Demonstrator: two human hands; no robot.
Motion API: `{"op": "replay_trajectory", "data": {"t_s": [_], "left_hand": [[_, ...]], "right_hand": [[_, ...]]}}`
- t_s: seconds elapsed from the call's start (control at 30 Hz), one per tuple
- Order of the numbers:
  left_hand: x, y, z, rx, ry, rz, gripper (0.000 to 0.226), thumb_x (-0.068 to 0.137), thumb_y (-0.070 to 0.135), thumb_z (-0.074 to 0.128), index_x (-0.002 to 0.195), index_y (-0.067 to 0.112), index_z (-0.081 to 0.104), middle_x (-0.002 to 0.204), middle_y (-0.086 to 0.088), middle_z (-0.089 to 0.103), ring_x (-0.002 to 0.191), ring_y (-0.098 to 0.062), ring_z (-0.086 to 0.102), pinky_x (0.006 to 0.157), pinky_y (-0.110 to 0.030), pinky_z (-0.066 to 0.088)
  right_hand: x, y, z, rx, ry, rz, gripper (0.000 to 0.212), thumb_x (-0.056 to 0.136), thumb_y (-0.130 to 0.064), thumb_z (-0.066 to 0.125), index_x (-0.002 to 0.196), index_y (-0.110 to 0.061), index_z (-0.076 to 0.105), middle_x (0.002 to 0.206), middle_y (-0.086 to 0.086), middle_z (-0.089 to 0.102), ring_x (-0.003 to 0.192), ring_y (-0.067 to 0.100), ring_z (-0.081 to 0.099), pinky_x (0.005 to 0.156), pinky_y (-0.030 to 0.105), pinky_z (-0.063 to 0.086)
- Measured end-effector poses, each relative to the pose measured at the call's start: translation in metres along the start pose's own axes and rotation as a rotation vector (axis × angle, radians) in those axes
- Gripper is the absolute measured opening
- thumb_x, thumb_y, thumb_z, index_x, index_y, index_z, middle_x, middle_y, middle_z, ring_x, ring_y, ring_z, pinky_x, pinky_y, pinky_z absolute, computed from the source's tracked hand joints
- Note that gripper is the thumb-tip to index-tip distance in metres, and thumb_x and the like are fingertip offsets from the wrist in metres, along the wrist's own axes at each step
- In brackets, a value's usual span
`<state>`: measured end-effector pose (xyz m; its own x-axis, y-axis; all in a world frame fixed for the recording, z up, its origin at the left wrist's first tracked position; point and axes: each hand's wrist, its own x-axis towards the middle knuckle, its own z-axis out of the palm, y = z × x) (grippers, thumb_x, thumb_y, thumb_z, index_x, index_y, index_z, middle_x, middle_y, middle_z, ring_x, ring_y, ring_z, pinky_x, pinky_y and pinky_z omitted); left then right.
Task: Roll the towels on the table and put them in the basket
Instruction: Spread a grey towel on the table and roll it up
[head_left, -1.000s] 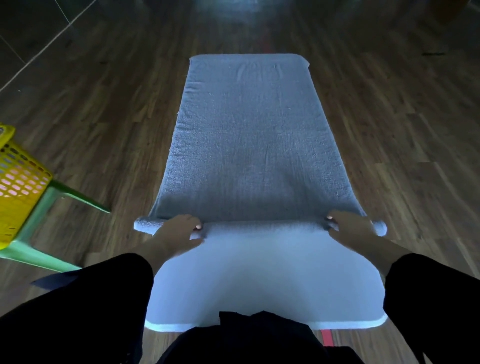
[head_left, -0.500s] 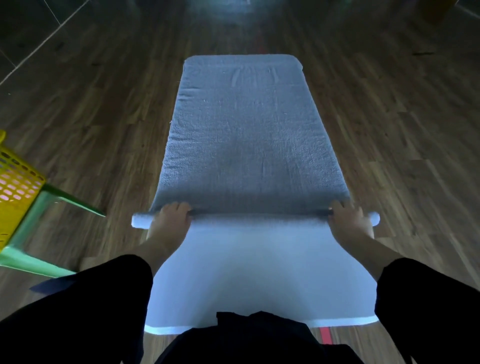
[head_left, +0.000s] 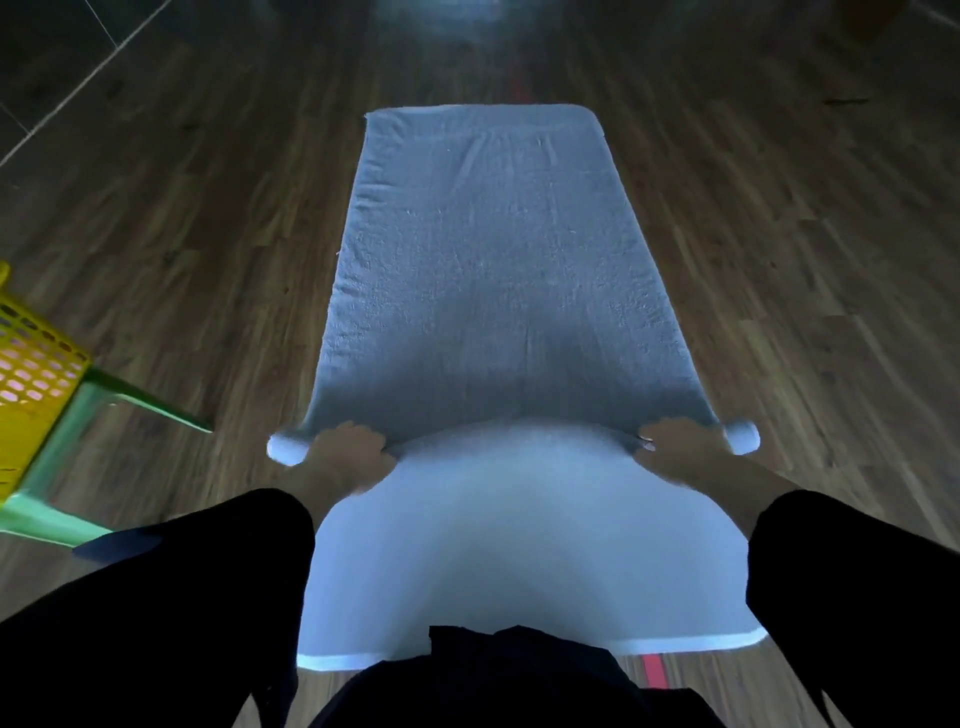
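A long grey-blue towel (head_left: 485, 260) lies flat on a narrow white table (head_left: 519, 561), stretching away from me. Its near end is rolled into a thin tube whose ends stick out past both table sides. My left hand (head_left: 349, 454) presses on the left part of the roll. On the right part rests my right hand (head_left: 680, 449). Both hands have fingers curled over the roll. A yellow perforated basket (head_left: 31, 384) sits at the far left edge of the view.
The basket rests on a green plastic stool (head_left: 67, 452) left of the table. Dark wooden floor surrounds the table. My black sleeves and dark clothing fill the bottom of the view. A red strip (head_left: 655, 670) shows on the floor under the table's near edge.
The roll has moved a little further away from me along the towel, with both hands pushing it forward. The bare white table in front of me has grown.
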<state>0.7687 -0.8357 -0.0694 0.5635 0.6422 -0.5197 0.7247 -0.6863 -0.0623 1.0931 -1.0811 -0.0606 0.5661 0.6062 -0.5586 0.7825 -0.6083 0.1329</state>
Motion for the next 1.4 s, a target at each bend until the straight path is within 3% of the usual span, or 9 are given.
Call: {"op": "replay_trajectory", "data": {"t_s": [0.07,0.2,0.27,0.4,0.73,0.9,1.07,1.17,1.4], "left_hand": [[-0.003,-0.004,-0.005,-0.048,-0.077,-0.004,0.039,0.093,0.046,0.042,0.112,0.02,0.064,0.123,-0.003,0.061,0.118,-0.024,0.053,0.096,-0.034,0.045],[-0.006,-0.017,0.008,-0.162,0.421,-0.021,0.032,0.088,0.035,0.043,0.109,0.023,0.064,0.107,-0.002,0.065,0.104,-0.028,0.058,0.083,-0.04,0.05],[-0.006,-0.013,0.021,-0.222,0.495,0.062,0.041,0.089,0.037,0.035,0.109,0.019,0.066,0.104,-0.005,0.067,0.099,-0.031,0.06,0.083,-0.043,0.051],[-0.007,0.002,0.037,-0.071,0.32,0.066,0.047,0.092,0.042,0.052,0.134,0.021,0.051,0.131,0.001,0.058,0.121,-0.023,0.052,0.105,-0.04,0.038],[0.005,-0.007,-0.007,-0.126,-0.13,0.003,0.016,0.084,0.039,0.052,0.086,0.023,0.054,0.115,-0.003,0.063,0.106,-0.023,0.056,0.085,-0.03,0.046],[0.0,-0.013,0.003,-0.275,0.454,0.04,0.042,0.091,0.042,0.039,0.121,0.025,0.062,0.121,-0.001,0.064,0.113,-0.025,0.056,0.092,-0.036,0.045],[-0.009,0.005,0.019,0.045,0.2,0.057,0.063,0.093,0.048,0.051,0.147,0.021,0.032,0.148,0.001,0.04,0.135,-0.022,0.037,0.109,-0.038,0.033],[-0.009,0.009,0.007,0.154,0.23,0.018,0.044,0.096,0.043,0.046,0.133,0.021,0.043,0.134,0.0,0.047,0.125,-0.023,0.041,0.1,-0.037,0.037],[-0.006,0.0,-0.009,0.09,-0.08,-0.007,0.051,0.082,0.055,0.039,0.113,0.023,0.064,0.123,-0.003,0.06,0.118,-0.025,0.051,0.1,-0.041,0.042]], "right_hand": [[-0.001,0.005,-0.005,0.025,-0.034,0.081,0.035,0.087,-0.046,0.041,0.114,-0.035,0.059,0.125,-0.007,0.056,0.123,0.023,0.048,0.1,0.052,0.03],[0.0,0.007,0.007,0.233,0.393,0.151,0.035,0.089,-0.034,0.049,0.123,-0.026,0.054,0.125,0.003,0.054,0.115,0.027,0.052,0.092,0.042,0.04],[-0.001,0.0,0.017,0.332,0.358,0.074,0.036,0.091,-0.035,0.05,0.126,-0.024,0.054,0.128,0.004,0.053,0.115,0.027,0.052,0.091,0.043,0.043],[-0.006,-0.007,0.028,0.223,0.274,0.079,0.052,0.085,-0.047,0.057,0.133,-0.03,0.047,0.132,-0.004,0.048,0.121,0.022,0.048,0.094,0.043,0.044],[0.001,0.007,-0.008,0.191,-0.073,0.044,0.028,0.069,-0.052,0.051,0.083,-0.028,0.059,0.1,-0.009,0.056,0.109,0.024,0.055,0.098,0.046,0.044],[0.005,0.007,0.018,0.449,0.373,-0.002,0.04,0.088,-0.035,0.058,0.126,-0.024,0.054,0.129,0.005,0.054,0.116,0.026,0.053,0.098,0.042,0.044],[0.004,-0.001,0.035,0.187,0.22,-0.083,0.053,0.086,-0.04,0.062,0.136,-0.03,0.046,0.131,-0.001,0.051,0.119,0.024,0.051,0.108,0.045,0.031],[-0.002,-0.004,0.031,0.1,0.305,-0.068,0.04,0.091,-0.042,0.055,0.13,-0.035,0.051,0.119,-0.001,0.053,0.107,0.024,0.057,0.094,0.039,0.044],[0.0,0.001,-0.002,0.065,-0.047,-0.111,0.023,0.081,-0.049,0.049,0.102,-0.041,0.056,0.119,-0.004,0.05,0.126,0.024,0.043,0.101,0.047,0.041]]}}
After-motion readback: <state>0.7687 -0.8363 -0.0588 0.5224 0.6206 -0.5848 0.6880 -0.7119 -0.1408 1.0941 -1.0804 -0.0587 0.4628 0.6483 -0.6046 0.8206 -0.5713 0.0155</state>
